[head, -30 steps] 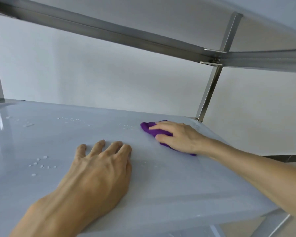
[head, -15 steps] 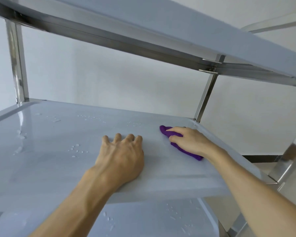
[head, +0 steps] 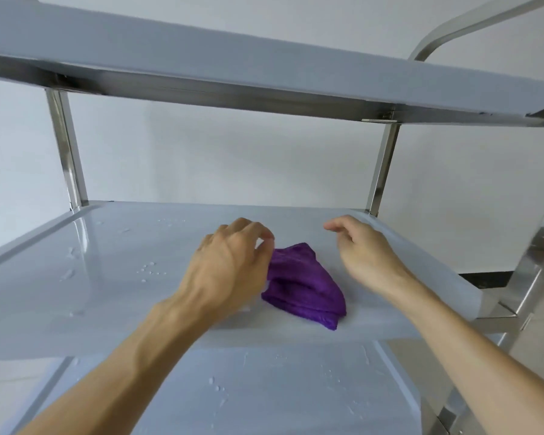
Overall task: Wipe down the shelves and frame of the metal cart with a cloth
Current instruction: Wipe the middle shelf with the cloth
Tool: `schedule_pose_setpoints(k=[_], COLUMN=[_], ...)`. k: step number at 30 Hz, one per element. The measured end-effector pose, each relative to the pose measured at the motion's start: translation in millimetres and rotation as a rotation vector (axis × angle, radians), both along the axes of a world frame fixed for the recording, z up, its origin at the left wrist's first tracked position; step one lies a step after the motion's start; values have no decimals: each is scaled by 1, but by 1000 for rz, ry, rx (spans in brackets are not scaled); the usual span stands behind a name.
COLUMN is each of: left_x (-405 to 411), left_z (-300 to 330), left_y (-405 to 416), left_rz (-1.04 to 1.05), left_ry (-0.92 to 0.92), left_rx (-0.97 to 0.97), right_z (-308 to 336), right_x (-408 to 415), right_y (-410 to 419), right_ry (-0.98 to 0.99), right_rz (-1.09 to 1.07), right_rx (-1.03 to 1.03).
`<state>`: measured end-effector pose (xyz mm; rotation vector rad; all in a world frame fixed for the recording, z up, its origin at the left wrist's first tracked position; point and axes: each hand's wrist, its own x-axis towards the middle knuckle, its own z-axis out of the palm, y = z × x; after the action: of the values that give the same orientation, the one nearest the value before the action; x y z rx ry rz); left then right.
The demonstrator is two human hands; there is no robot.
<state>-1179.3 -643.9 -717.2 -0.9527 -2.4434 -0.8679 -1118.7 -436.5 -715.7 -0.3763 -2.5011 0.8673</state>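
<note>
Two hands (head: pixel 299 265) flank purple cloth (head: pixel 302 285).

I can read no text, label, brand, number or sign anywhere in my view. The shelves of the metal cart (head: pixel 113 277) are plain, its steel posts bear no markings I can make out, the purple cloth (head: pixel 302 287) shows no tag, and the wall at twelve o'clock is blank.

One head-worn view – close, facing forward and down onto the cart's middle shelf (head: pixel 107 277)
</note>
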Motion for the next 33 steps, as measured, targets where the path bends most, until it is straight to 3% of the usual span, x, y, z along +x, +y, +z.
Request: schedule_pose_setpoints(k=[3, 7, 12, 17, 20, 29, 33], left_x=[18, 29, -9, -64, -70, 22, -16], left_z=[-1, -12, -9, -3, -4, -20, -15], left_y=[37, 73, 22, -99, -110, 16, -7], left_rz=[-84, -110, -47, 325, 374, -141, -85], left_ry=[85, 15, -40, -214, -247, 57, -31], left_rx=[-194, -393, -417, -364, -327, -380, -398], right_z=[-15, -19, -21, -22, -21, -18, -18], right_x=[4, 5, 6, 2, -1, 4, 7], right_y=[15, 18, 21, 22, 16, 14, 13], right_ry=[-155, -216, -192, -203, -234, -275, -251], right_rz=[-39, 4, -26, -34, -43, -7, 32], right_rx=[186, 307, 293, 294, 353, 377, 379])
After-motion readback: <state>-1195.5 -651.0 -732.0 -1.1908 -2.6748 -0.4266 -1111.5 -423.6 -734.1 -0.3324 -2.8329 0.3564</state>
